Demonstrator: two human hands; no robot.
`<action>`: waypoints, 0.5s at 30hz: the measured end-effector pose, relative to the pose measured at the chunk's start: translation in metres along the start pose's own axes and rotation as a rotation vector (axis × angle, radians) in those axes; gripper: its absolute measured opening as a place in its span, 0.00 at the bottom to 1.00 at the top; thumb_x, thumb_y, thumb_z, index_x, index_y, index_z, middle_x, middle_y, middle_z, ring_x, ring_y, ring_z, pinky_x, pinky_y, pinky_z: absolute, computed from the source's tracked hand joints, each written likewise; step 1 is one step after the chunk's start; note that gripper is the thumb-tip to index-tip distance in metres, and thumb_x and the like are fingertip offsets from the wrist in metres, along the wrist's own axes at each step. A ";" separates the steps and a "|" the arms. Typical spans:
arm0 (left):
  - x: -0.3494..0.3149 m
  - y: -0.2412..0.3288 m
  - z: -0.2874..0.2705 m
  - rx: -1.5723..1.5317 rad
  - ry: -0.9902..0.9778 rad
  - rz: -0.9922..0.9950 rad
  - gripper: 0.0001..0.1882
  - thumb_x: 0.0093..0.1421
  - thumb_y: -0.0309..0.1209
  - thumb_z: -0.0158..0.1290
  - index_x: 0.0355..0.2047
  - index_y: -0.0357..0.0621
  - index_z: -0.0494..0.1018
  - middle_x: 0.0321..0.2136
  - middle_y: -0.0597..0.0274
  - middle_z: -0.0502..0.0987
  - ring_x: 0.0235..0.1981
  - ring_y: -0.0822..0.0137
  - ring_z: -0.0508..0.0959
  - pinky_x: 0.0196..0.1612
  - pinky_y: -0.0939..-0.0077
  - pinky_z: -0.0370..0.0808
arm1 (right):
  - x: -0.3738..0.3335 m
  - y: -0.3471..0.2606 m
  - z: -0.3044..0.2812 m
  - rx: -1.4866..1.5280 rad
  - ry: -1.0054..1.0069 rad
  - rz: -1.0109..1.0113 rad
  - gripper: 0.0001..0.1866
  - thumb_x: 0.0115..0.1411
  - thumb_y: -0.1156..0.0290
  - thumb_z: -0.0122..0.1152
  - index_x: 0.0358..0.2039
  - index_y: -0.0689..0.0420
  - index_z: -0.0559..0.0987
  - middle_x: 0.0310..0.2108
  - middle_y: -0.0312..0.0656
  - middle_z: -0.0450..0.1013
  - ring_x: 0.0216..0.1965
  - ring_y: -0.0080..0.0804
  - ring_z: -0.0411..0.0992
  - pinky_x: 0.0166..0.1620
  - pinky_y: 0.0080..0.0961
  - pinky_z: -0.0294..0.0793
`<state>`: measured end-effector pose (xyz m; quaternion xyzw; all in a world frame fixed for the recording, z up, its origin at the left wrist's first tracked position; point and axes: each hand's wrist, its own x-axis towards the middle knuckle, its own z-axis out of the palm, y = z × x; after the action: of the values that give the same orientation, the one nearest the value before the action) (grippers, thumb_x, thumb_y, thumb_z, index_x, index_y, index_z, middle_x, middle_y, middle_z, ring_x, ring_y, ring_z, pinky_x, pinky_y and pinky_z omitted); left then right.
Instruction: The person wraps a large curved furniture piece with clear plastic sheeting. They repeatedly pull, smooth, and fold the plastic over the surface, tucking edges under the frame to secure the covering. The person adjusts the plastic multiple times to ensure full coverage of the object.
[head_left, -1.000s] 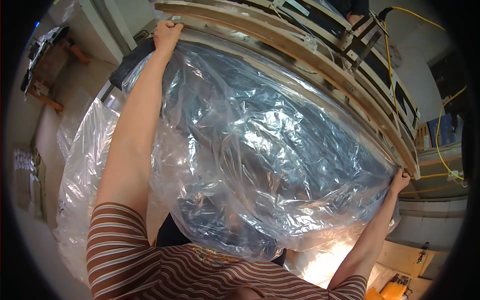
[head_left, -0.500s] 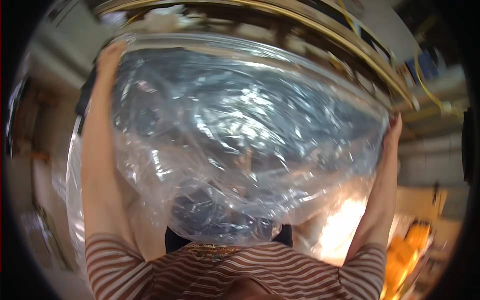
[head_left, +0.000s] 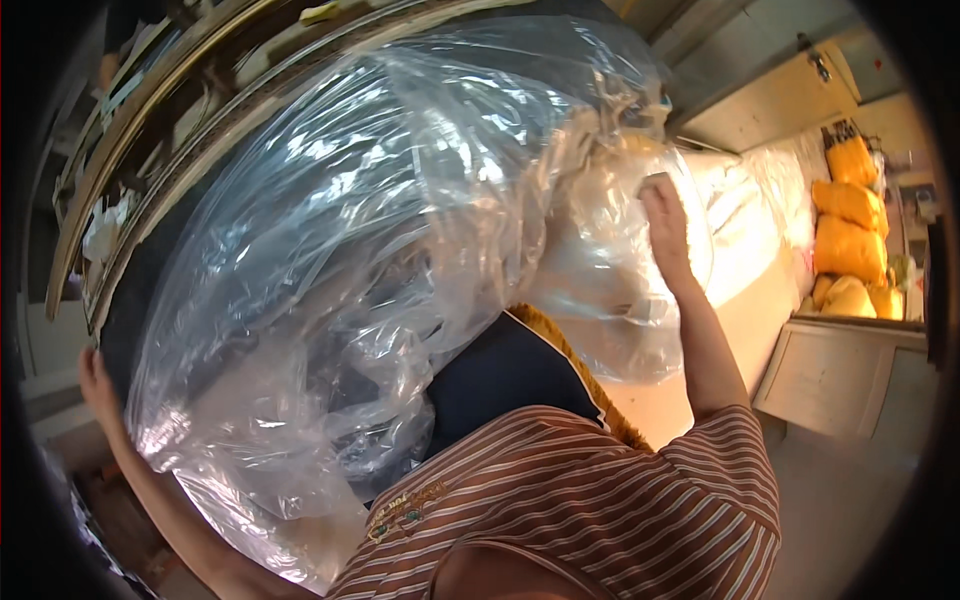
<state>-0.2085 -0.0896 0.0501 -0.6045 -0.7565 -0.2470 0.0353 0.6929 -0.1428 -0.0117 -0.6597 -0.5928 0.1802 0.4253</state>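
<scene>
A large clear plastic sheet [head_left: 330,230] lies spread and crumpled over a dark work surface [head_left: 130,270] and drapes down against my body. My left hand [head_left: 97,385] is at the far left by the edge of the dark surface. Its fingers are stretched out, apart from the sheet, and hold nothing. On the right, my right hand [head_left: 667,220] is over the bunched part of the plastic. Its fingers are curled together; what they grip, if anything, is too unclear to name.
Behind the sheet runs a long machine frame with a curved wooden-looking rail [head_left: 130,190]. Yellow-orange bundles [head_left: 848,230] are stacked at the far right, above a pale cabinet [head_left: 825,375]. Bright light falls on pale sheeting [head_left: 755,200] beyond my right hand.
My view has turned to the right. The sheet, held up stretched between both hands before, now lies lower over the dark surface. My left hand has come off it.
</scene>
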 end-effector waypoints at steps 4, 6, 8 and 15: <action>-0.028 0.274 0.088 -0.186 -0.102 0.299 0.17 0.66 0.35 0.47 0.50 0.38 0.71 0.48 0.54 0.74 0.51 0.62 0.72 0.55 0.73 0.65 | -0.017 0.008 0.033 0.211 -0.196 0.121 0.10 0.62 0.67 0.54 0.38 0.60 0.72 0.34 0.38 0.67 0.38 0.25 0.66 0.43 0.23 0.66; -0.034 0.332 0.118 -0.160 -0.070 0.338 0.14 0.64 0.34 0.49 0.46 0.39 0.72 0.46 0.54 0.75 0.49 0.61 0.74 0.53 0.73 0.66 | -0.026 -0.002 0.050 0.274 -0.388 0.126 0.14 0.62 0.65 0.55 0.43 0.60 0.72 0.38 0.40 0.68 0.40 0.27 0.67 0.46 0.24 0.67; -0.034 0.347 0.141 -0.201 -0.018 0.367 0.11 0.63 0.33 0.51 0.42 0.39 0.72 0.43 0.54 0.76 0.46 0.61 0.75 0.50 0.73 0.68 | -0.032 -0.013 0.064 0.305 -0.507 0.131 0.20 0.62 0.61 0.55 0.49 0.60 0.70 0.43 0.43 0.68 0.43 0.28 0.67 0.49 0.25 0.67; -0.035 0.293 0.130 -0.271 0.108 0.222 0.11 0.64 0.35 0.52 0.35 0.38 0.68 0.25 0.63 0.70 0.27 0.73 0.69 0.34 0.80 0.68 | -0.001 -0.024 0.082 0.714 -0.402 0.542 0.32 0.61 0.54 0.57 0.58 0.62 0.63 0.57 0.48 0.63 0.57 0.32 0.63 0.56 0.29 0.64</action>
<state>0.1063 -0.0241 0.0208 -0.6692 -0.6420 -0.3735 0.0211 0.6166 -0.1166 -0.0402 -0.5552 -0.3712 0.6004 0.4398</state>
